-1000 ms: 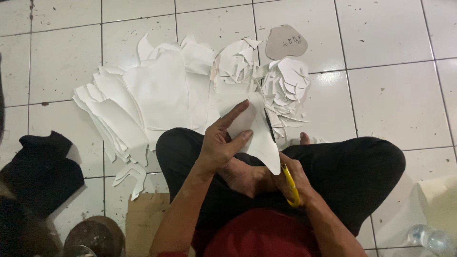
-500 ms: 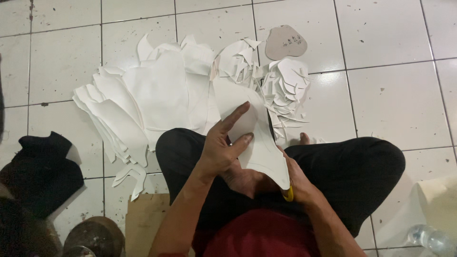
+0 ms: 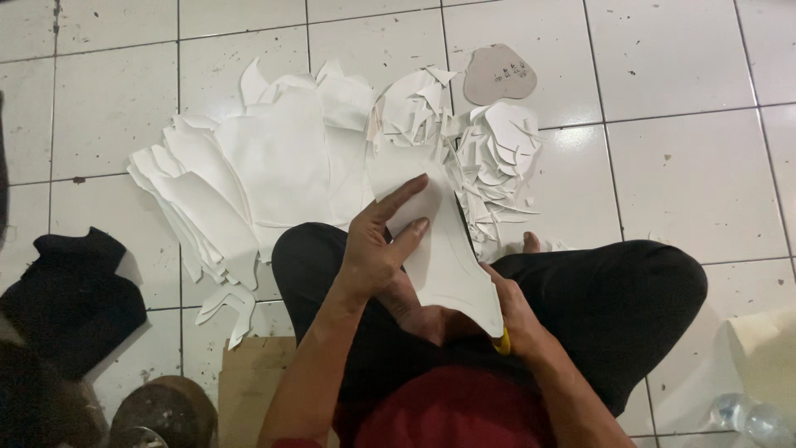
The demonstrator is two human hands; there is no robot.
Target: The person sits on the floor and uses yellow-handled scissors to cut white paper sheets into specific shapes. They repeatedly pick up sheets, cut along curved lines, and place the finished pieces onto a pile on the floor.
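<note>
I sit cross-legged on a white tiled floor. My left hand (image 3: pixel 383 249) holds a white sheet piece (image 3: pixel 448 257) over my lap, fingers spread on its upper face. My right hand (image 3: pixel 514 311) sits under the sheet's lower right edge and grips scissors with a yellow handle (image 3: pixel 502 342); the blades are hidden by the sheet. In front of my knees lies a pile of large white cut sheets (image 3: pixel 265 166).
A heap of small white offcuts (image 3: pixel 489 158) lies at the right of the pile, with a grey-brown template piece (image 3: pixel 499 75) beyond it. Black cloth (image 3: pixel 70 299) lies at the left, brown cardboard (image 3: pixel 249 377) by my left knee, a plastic bottle (image 3: pixel 750 415) at bottom right.
The white piece has slid down and turned over my lap, now covering most of the yellow scissors. My left hand shifted slightly with it.
</note>
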